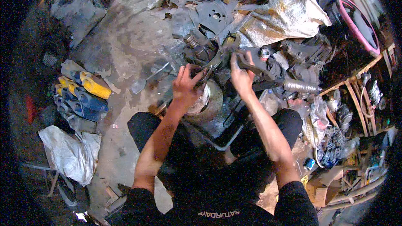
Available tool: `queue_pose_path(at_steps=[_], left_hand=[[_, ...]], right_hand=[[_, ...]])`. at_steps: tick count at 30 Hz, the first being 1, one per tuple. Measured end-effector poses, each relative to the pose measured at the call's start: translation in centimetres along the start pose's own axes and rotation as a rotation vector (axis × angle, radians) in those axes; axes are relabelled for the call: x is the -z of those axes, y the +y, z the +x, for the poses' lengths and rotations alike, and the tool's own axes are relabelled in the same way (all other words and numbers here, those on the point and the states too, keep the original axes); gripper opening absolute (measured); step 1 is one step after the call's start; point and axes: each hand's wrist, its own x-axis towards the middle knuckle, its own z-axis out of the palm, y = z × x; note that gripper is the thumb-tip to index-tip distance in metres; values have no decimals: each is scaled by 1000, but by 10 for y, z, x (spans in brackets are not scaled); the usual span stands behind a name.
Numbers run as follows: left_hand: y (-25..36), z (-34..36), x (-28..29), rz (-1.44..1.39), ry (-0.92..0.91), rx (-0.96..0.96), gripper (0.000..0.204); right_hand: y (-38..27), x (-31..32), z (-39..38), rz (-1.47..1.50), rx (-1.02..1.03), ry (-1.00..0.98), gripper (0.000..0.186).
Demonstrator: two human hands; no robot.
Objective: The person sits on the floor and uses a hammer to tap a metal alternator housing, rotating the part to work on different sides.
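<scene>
Both my hands are on dark metal parts just in front of me. The fingers of my left hand [187, 84] curl onto the edge of a dark curved metal piece [214, 58]. My right hand [243, 76] grips a dark metal bracket [264, 75]; whether the two pieces join is unclear. Under my hands sits a round metal cylinder [212, 102] with a pale inner ring. A ribbed metal part [191, 42] lies just beyond my left hand. A small silver fitting [265, 54] and a long silver threaded shaft [303, 86] are right of my right hand.
Yellow and blue plastic containers [90, 83] and a white sack [71, 155] lie left on the concrete floor [125, 46]. Beyond the work are a holed metal disc [211, 16] and dirty cloth [284, 14]. A pink-rimmed oval [375, 37], wooden slats [351, 104] and scrap [328, 142] crowd the right.
</scene>
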Motion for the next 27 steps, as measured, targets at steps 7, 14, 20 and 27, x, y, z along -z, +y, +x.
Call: queue_pose_path(at_steps=[7, 14, 20, 27], left_hand=[[-24, -7, 0, -159, 228, -136, 49], [-24, -9, 10, -164, 182, -128, 48], [-35, -4, 17, -246, 58, -110, 42], [-24, 3, 1, -214, 147, -153, 38]], right_hand=[[-24, 22, 10, 209, -196, -123, 15], [-52, 11, -5, 183, -114, -122, 14], [-56, -1, -16, 180, 172, -160, 14], [-30, 0, -34, 105, 235, -387, 19]])
